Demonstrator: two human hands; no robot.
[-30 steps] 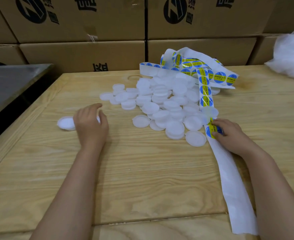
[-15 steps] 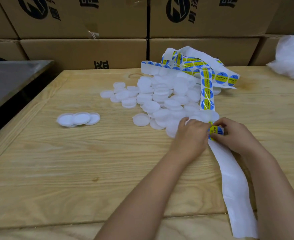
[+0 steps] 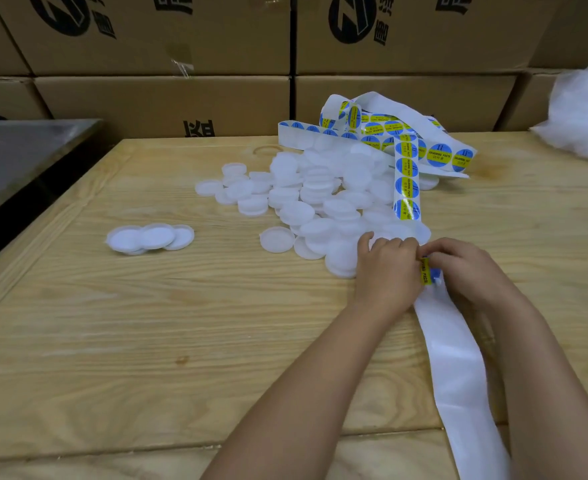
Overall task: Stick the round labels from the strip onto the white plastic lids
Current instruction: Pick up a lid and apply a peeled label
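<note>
— Nearest on the surface [image 3: 147, 341], what shows?
— I see the bare tail of the label strip [image 3: 458, 368]. Left hand [image 3: 386, 271] fingers pinch a round label [image 3: 425, 271]; right hand [image 3: 472, 268] fingers curl on the strip beside it. Beyond lies the white lid pile [image 3: 320, 195], with three lids [image 3: 150, 237] well apart.

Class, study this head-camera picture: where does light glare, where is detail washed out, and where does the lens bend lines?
Head view: glare streaks the bare strip and the metal top; the lids wash out, edges merging in the pile; the wide lens tilts the edges of the boxes outward near the corners; the label between the left hand and right hand reads sharp.
</note>
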